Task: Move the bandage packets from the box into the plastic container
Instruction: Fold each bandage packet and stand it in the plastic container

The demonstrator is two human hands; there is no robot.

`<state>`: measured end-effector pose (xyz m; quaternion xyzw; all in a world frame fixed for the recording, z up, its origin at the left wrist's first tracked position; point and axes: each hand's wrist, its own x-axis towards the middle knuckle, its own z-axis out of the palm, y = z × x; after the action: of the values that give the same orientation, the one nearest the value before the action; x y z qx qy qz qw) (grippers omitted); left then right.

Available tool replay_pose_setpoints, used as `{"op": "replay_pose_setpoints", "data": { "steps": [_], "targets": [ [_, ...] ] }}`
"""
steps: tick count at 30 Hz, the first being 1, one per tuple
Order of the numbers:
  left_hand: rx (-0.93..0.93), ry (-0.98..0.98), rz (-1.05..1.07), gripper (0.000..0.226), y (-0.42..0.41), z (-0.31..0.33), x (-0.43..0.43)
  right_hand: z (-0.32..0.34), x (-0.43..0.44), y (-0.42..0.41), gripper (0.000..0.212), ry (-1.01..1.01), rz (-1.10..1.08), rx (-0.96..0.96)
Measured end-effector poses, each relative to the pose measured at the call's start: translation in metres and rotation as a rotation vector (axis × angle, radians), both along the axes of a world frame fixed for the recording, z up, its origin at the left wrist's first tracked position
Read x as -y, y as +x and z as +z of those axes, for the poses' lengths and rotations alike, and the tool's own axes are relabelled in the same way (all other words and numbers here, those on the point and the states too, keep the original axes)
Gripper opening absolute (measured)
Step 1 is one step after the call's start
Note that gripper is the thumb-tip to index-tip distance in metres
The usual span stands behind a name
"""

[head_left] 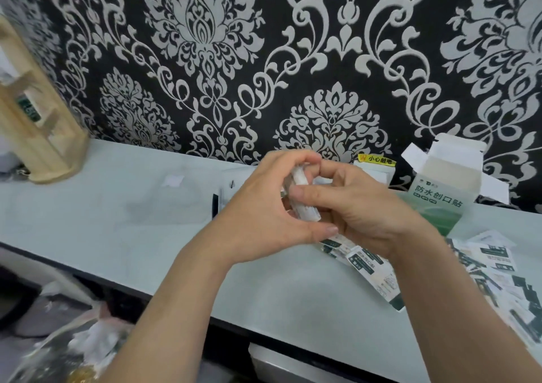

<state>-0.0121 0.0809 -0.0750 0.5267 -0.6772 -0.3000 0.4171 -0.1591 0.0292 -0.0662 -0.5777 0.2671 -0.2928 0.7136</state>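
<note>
Both hands meet above the middle of the pale counter. My left hand [265,206] and my right hand [355,206] together grip a stack of white bandage packets [300,190], held on edge between the fingers. The open green and white bandage box [440,195] stands upright behind my right hand with its flaps up. A clear plastic container [176,200] lies on the counter to the left of my hands, partly hidden by my left hand. Several loose bandage packets [492,268] are scattered on the counter at the right, some under my right wrist.
A wooden rack [35,130] stands at the far left of the counter [88,236]. A wall socket with a yellow warning label [377,159] sits behind my hands. Patterned black wallpaper backs the counter. Crumpled plastic bags [73,347] lie below the front edge at the lower left.
</note>
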Motion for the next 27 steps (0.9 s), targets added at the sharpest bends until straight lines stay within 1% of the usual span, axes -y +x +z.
{"op": "replay_pose_setpoints", "data": {
  "steps": [1, 2, 3, 4, 5, 7, 8, 9, 10, 12, 16, 18, 21, 24, 27],
  "targets": [
    [-0.014, 0.011, 0.029, 0.091, 0.008, 0.000, 0.000, 0.002, 0.003, 0.007, 0.018, -0.038, -0.026, -0.055],
    [-0.005, 0.013, 0.081, 0.098, 0.018, -0.002, 0.001, 0.004, 0.008, 0.014, 0.017, -0.100, -0.063, -0.134],
    [0.018, 0.010, 0.156, 0.100, 0.028, -0.003, 0.001, 0.005, 0.015, 0.021, 0.019, -0.199, -0.106, -0.238],
    [0.046, 0.008, 0.247, 0.094, 0.038, -0.006, 0.001, 0.007, 0.024, 0.029, 0.021, -0.307, -0.144, -0.358],
    [0.078, 0.010, 0.333, 0.081, 0.048, -0.009, 0.002, 0.008, 0.031, 0.037, 0.020, -0.396, -0.161, -0.467],
    [0.149, 0.018, 0.437, 0.047, 0.063, -0.017, 0.003, 0.006, 0.042, 0.056, 0.016, -0.474, -0.129, -0.633],
    [0.185, 0.015, 0.480, 0.033, 0.069, -0.020, 0.004, 0.004, 0.045, 0.067, 0.015, -0.498, -0.090, -0.719],
    [0.224, 0.014, 0.528, 0.023, 0.073, -0.024, 0.005, 0.000, 0.047, 0.077, 0.015, -0.529, -0.053, -0.812],
    [0.258, 0.023, 0.582, 0.019, 0.076, -0.028, 0.007, -0.004, 0.047, 0.085, 0.018, -0.559, -0.021, -0.901],
    [0.274, 0.069, 0.659, 0.019, 0.080, -0.034, 0.011, -0.014, 0.048, 0.101, 0.025, -0.596, 0.022, -1.019],
    [0.177, 0.111, 0.653, 0.023, 0.081, -0.039, 0.016, -0.028, 0.049, 0.120, 0.030, -0.635, 0.023, -1.150],
    [0.157, 0.102, 0.644, 0.024, 0.081, -0.041, 0.018, -0.030, 0.048, 0.125, 0.028, -0.628, 0.030, -1.153],
    [0.141, 0.094, 0.623, 0.025, 0.080, -0.041, 0.019, -0.027, 0.047, 0.129, 0.018, -0.599, 0.034, -1.124],
    [0.159, 0.081, 0.615, 0.027, 0.080, -0.041, 0.020, -0.022, 0.042, 0.129, 0.022, -0.764, -0.024, -1.172],
    [0.183, 0.063, 0.611, 0.028, 0.080, -0.040, 0.019, -0.022, 0.038, 0.130, 0.016, -0.863, -0.066, -1.172]
  ]
}}
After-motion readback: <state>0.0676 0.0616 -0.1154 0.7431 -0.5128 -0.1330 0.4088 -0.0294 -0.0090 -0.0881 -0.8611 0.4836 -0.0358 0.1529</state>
